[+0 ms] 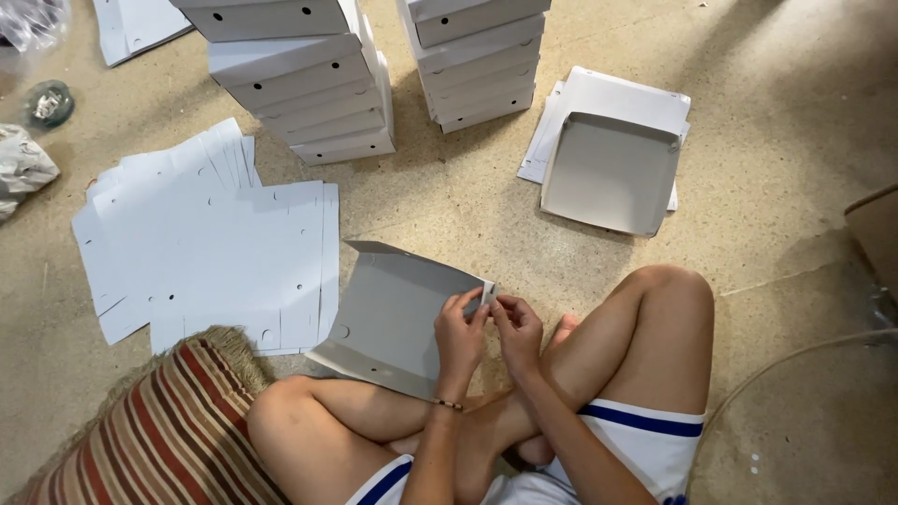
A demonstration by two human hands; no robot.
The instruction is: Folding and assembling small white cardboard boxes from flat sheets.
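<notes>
I sit cross-legged on the floor with a partly folded grey-white cardboard box blank (393,313) in front of my knees. My left hand (458,332) and my right hand (517,327) both pinch the small tab at its right corner, fingers closed on the card. The blank's far flap stands up and the rest lies tilted on the floor. To its left lies a pile of flat white box blanks (206,248) with small round holes.
Two stacks of finished white boxes (309,84) (482,61) stand at the far side. An open folded tray (613,168) rests on flat blanks at right. A striped cushion (154,430) lies by my left knee. Crumpled plastic (19,168) is at far left.
</notes>
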